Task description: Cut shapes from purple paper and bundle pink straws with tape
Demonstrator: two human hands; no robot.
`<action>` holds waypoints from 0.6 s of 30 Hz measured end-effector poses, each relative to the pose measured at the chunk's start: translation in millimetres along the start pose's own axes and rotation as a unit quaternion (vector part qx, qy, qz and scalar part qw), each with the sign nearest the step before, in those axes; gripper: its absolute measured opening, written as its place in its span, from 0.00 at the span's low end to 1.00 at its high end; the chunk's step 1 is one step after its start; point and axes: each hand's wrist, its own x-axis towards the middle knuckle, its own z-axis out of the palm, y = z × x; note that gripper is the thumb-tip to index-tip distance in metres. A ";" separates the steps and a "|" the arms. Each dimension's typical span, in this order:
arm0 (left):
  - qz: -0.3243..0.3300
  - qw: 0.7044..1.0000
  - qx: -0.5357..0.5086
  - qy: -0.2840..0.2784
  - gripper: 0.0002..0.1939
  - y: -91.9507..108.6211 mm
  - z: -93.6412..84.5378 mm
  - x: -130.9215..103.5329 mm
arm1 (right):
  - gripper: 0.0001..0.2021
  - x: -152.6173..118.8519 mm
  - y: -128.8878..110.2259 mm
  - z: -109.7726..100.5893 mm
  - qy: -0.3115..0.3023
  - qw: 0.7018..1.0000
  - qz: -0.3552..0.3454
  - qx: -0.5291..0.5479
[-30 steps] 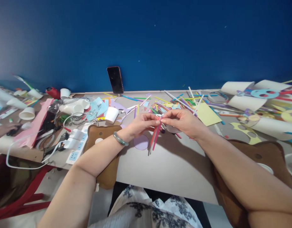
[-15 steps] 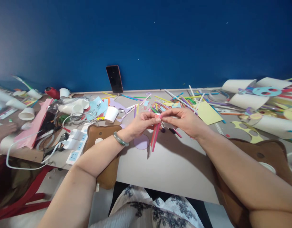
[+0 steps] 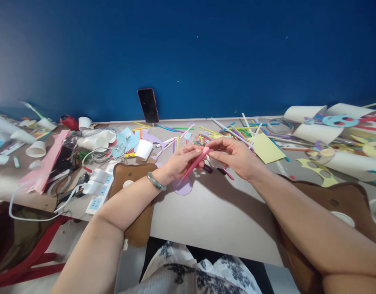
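Both my hands meet above the middle of the grey table (image 3: 218, 212). My left hand (image 3: 182, 161), with a green bangle on its wrist, pinches a small bundle of pink and red straws (image 3: 194, 164) that slants down to the left. My right hand (image 3: 233, 157) grips the bundle's upper end with its fingertips. Under the hands a lilac paper disc (image 3: 182, 186) lies flat on the table. Just behind them many loose coloured straws (image 3: 233, 131) are scattered.
A dark phone (image 3: 147, 105) leans on the blue wall. White paper cups (image 3: 144, 149) and a power strip (image 3: 97, 192) with cables lie left. A yellow sheet (image 3: 267, 148) and white paper rolls (image 3: 310, 131) lie right. Brown cushions (image 3: 135, 204) rest under my forearms.
The straw bundle has swung from hanging nearly straight down to a slant toward the left. Another person's hand at the far left edge has left the view.
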 end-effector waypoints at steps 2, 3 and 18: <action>0.012 1.000 -0.009 -0.001 0.19 -0.5 0.7 -0.1 | 0.18 -0.4 0.1 1.4 -0.006 1.000 -0.005 0.001; 0.018 1.000 -0.015 -0.002 0.20 -0.6 1.1 -0.1 | 0.18 -0.7 -0.2 2.2 -0.010 1.000 -0.002 0.004; 0.066 0.992 0.106 0.016 0.22 -6.9 1.7 -1.7 | 0.14 -2.4 1.6 -1.1 0.003 0.997 0.036 -0.074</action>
